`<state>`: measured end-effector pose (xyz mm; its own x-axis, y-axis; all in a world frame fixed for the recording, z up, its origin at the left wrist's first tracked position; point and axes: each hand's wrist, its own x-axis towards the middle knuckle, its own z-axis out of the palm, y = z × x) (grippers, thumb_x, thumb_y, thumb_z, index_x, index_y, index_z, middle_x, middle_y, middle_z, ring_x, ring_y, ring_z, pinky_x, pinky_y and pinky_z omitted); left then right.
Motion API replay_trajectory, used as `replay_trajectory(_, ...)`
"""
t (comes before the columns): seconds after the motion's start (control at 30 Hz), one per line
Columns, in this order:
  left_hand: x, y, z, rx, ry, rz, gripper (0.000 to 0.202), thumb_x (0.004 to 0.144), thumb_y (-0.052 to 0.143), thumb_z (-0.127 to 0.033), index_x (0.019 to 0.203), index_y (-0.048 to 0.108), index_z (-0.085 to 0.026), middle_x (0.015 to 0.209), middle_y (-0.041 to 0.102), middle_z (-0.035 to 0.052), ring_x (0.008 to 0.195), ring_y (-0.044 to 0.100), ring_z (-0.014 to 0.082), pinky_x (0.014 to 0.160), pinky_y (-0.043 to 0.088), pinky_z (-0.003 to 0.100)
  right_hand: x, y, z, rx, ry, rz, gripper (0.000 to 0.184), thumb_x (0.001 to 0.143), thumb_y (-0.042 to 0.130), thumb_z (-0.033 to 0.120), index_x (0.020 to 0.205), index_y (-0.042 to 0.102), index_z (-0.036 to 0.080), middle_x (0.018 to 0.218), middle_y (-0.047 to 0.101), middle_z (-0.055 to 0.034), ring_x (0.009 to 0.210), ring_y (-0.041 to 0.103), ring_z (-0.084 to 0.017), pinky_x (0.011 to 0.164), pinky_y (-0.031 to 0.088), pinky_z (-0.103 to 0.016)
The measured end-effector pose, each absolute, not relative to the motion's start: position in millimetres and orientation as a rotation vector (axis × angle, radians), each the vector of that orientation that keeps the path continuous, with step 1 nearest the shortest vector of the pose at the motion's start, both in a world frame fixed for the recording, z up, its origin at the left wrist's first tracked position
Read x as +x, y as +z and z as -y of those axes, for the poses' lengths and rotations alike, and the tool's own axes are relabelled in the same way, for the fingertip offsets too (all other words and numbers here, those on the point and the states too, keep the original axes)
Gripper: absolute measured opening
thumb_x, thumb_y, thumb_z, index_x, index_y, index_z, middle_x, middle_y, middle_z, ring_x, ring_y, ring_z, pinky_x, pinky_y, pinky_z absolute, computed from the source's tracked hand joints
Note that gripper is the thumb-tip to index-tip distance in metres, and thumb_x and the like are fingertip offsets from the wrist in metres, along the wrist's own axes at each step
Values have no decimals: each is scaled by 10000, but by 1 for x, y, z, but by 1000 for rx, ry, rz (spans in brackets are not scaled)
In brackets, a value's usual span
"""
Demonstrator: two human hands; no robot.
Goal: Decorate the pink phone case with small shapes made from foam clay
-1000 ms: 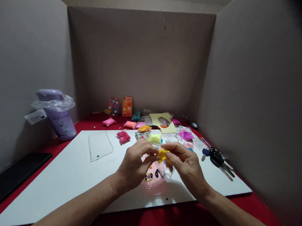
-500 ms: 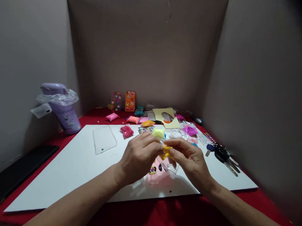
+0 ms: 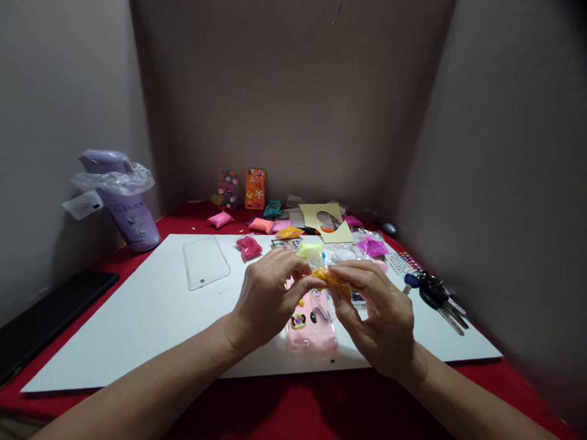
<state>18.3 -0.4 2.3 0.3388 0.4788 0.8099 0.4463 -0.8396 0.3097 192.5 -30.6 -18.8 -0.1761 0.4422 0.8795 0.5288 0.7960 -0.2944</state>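
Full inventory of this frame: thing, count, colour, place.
yellow clay piece: 1, yellow-orange, pinched between both hands
pink phone case: 1, pink with decorations, on board under the hands
white board: 1, white, on red tablecloth
clear phone case: 1, transparent, board's far left part
clay packets: several, pink, yellow, magenta, orange, far side
decorated cases: 2, orange and dark, against back wall
purple tumbler: 1, plastic-wrapped, left
keys: 1 bunch, dark, right
black slab: 1, far left
left hand: 1
right hand: 1
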Motion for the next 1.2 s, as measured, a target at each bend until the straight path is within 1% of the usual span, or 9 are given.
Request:
replay_trajectory(0.13,18,1,-2,2685,1521,-767,102,867,562,-217,782,562,-162,681,597,18,645,511,134,618,421,274,191,-18,30,-739,-151,1832,418,775,578,52,1142,547,251,1014,618,-59,961,597,-210,828,532,-407)
replay_trajectory(0.3,19,0,-2,2757,1440,-801,98,895,487,-174,833,558,-149,739,604,42,694,516,147,650,431,289,191,-18,27,-739,-165,1833,443,785,573,46,1175,527,250,1033,612,-60,976,586,-199,850,520,-404)
replay_trajectory(0.43,22,2,-1,2811,1431,-800,111,869,476,-127,795,558,-136,701,584,47,676,496,155,635,423,295,192,-18,28,-746,-147,1861,461,802,539,28,1197,518,265,1070,594,-66,994,576,-198,860,508,-414)
replay_trajectory(0.57,22,4,1,2691,1419,-707,112,824,482,-84,759,547,-147,676,554,28,659,475,148,619,407,285,191,-19,29,-761,1,1870,377,804,517,35,1115,566,243,999,598,-61,952,577,-195,814,514,-384)
replay_trajectory(0.7,20,7,4,2131,1212,-635,80,849,523,-163,792,575,-142,729,592,35,683,541,141,644,440,280,190,-23,24,-825,354,1673,194,857,498,121,992,590,225,921,586,-41,833,593,-163,714,522,-319)
replay_trajectory(0.83,18,11,4,1638,1147,-567,140,833,598,-274,813,584,-136,697,594,21,634,569,136,606,449,274,191,-27,16,-887,541,1518,121,878,512,199,963,596,217,873,587,-27,772,593,-144,652,510,-276)
replay_trajectory(0.93,18,12,2,1543,1194,-549,162,836,604,-289,787,571,-139,651,581,4,616,550,118,612,441,261,192,-28,15,-888,582,1505,124,882,518,228,977,597,217,884,593,-32,785,591,-149,639,506,-268)
replay_trajectory(1.1,18,11,-2,1512,1187,-583,249,897,514,-327,734,542,-140,647,578,4,614,528,104,621,431,251,191,-26,21,-846,572,1546,157,898,513,261,1032,591,233,943,586,-39,849,592,-158,665,509,-268)
replay_trajectory(1.2,18,10,-4,1471,1201,-610,197,875,543,-300,774,566,-132,653,585,7,596,513,100,596,426,244,190,-25,22,-837,583,1535,132,890,538,271,1004,593,234,929,589,-31,835,593,-149,656,506,-255)
